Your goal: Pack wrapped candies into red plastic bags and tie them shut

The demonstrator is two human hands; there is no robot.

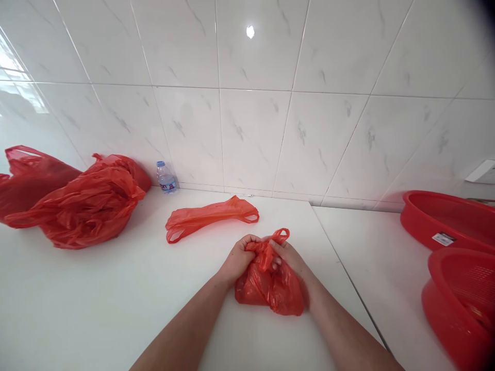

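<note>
A filled red plastic bag (266, 291) rests on the white table in front of me, bunched together at its top. My left hand (242, 257) grips the gathered plastic from the left side. From the right, my right hand (286, 252) is closed on the same bunched top, with one handle loop sticking up above the fingers. The contents are hidden by the plastic. Just beyond my hands, a flat red plastic bag (211, 214) lies stretched out with its handles at both ends.
Bulging red bags (88, 206) sit at the left against the tiled wall (255, 139). Beside them stands a small water bottle (167, 179). At the right are a red basin (425, 226) and a red strainer basket (444, 299). A seam (344, 268) divides the white tabletop.
</note>
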